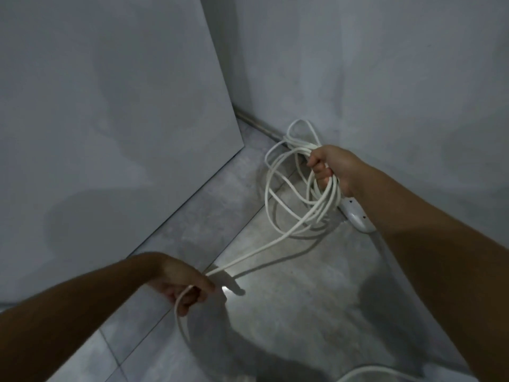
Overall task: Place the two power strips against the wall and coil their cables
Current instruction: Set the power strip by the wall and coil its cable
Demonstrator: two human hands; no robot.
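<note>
White cable (298,188): several loose loops gathered at upper right, hung above the floor; one strand is stretched down-left to lower centre. White power strip (358,216): laid at the wall's foot, partly hidden. A second white cable (369,371) is seen curving at bottom edge.

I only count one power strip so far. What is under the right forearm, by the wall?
A white power strip lies on the floor along the wall. Only its near end shows; the right hand and cable coil cover the rest.
</note>
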